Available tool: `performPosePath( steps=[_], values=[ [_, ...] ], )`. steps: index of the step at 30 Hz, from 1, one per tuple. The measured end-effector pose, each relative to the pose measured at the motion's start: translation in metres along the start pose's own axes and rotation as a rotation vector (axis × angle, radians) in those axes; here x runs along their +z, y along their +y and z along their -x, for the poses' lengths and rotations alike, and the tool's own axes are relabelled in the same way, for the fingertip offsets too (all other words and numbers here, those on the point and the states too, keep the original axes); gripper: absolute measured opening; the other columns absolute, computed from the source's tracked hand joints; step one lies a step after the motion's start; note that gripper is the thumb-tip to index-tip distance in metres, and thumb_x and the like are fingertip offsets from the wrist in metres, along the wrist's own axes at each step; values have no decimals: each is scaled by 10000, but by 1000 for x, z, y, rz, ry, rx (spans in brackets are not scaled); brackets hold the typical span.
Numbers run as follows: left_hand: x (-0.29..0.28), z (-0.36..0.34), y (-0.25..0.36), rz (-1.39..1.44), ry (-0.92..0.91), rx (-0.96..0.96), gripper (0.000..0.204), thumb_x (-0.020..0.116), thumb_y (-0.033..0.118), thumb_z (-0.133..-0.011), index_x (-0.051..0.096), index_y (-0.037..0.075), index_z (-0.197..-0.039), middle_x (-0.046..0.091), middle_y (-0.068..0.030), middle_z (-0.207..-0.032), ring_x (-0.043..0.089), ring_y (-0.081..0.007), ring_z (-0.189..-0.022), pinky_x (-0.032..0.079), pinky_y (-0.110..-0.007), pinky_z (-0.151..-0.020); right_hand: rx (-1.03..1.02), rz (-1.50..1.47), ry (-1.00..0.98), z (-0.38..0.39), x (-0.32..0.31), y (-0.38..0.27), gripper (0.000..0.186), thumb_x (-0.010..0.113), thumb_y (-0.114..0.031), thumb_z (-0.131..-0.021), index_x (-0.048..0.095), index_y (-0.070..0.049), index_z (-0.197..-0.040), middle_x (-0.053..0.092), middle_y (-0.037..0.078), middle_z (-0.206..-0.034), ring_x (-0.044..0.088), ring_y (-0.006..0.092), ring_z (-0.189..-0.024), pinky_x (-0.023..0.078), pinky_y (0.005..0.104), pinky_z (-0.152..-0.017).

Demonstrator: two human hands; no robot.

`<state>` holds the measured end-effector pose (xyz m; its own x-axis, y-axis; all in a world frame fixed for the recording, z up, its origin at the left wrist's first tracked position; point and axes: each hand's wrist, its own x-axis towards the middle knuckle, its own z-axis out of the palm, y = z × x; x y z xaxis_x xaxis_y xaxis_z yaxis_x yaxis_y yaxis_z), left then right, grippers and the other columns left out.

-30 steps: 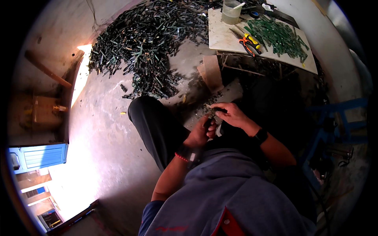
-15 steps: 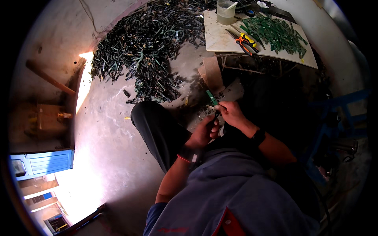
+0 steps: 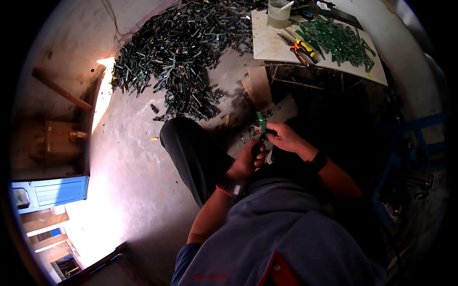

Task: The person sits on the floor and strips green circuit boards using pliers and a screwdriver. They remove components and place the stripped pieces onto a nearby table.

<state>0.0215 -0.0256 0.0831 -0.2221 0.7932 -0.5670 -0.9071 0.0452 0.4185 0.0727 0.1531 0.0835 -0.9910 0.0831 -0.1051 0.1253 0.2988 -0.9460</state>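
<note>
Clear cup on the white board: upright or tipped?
Upright: the clear cup stands base-down on the white board, with a white stick leaning at its top.

On the board [image 3: 268,44], a cup [image 3: 278,20] is set back-left, pliers [image 3: 305,45] front-left, strips [image 3: 336,44] right; a heap [image 3: 181,59] is spread left of the board; a piece [image 3: 261,122] is held in front of it.

The camera is worn on the person's head and looks steeply down, over the very near shirt [image 3: 248,224], toward the left hand [image 3: 245,158] and the right hand [image 3: 288,138]. The view is wide: it reaches the table [image 3: 267,45], farther off at the top, and its corners are dark.
</note>
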Motion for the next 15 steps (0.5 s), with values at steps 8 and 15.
performPosePath(
  steps=[8, 15],
  values=[
    [-4, 1, 7, 130, -80, -43, 418, 442, 507, -891, 475, 106, -779, 359, 23, -596, 306, -96, -471, 241, -217, -430, -281, 321, 50, 4, 5, -3, 241, 585, -16, -735, 544, 13, -970, 593, 183, -843, 601, 319, -759, 473, 371, -633],
    [-11, -3, 6, 237, -59, -81, 403, 437, 478, -894, 489, 97, -772, 379, 24, -588, 315, -95, -466, 243, -220, -422, -422, 499, 51, 8, 6, -12, 205, 580, -3, -752, 540, 22, -951, 606, 170, -932, 599, 355, -848, 506, 380, -712]
  ],
)
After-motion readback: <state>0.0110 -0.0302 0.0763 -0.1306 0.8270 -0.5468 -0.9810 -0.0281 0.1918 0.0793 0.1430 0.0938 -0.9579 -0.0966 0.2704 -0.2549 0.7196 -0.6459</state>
